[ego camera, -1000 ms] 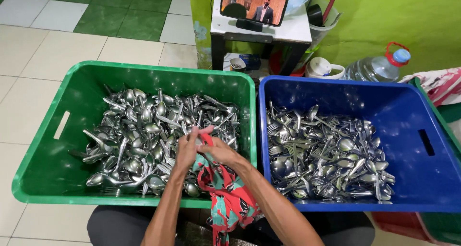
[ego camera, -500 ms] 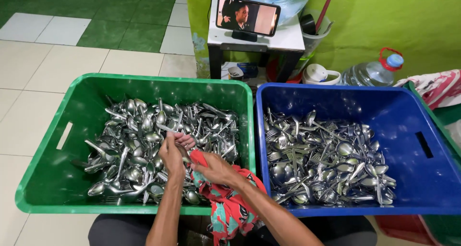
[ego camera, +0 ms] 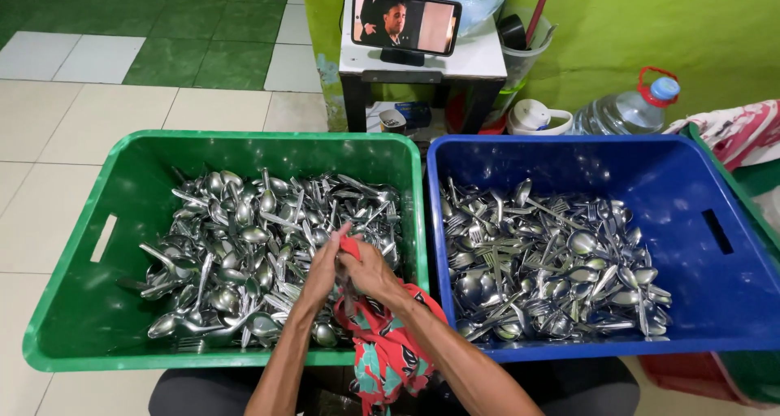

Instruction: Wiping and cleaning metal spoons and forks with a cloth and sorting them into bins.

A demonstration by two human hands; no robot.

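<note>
Both hands have drifted rightward over the green plastic crate (ego camera: 73,302) of steel spoons (ego camera: 244,245). Left hand (ego camera: 323,271) and right hand (ego camera: 370,271), pressed together, pinch the red patterned cloth (ego camera: 390,343), which hangs below them.

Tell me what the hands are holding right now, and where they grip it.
Both the left hand and the right hand grip the upper end of a red patterned cloth over the green crate; any cutlery inside it is hidden.
</note>
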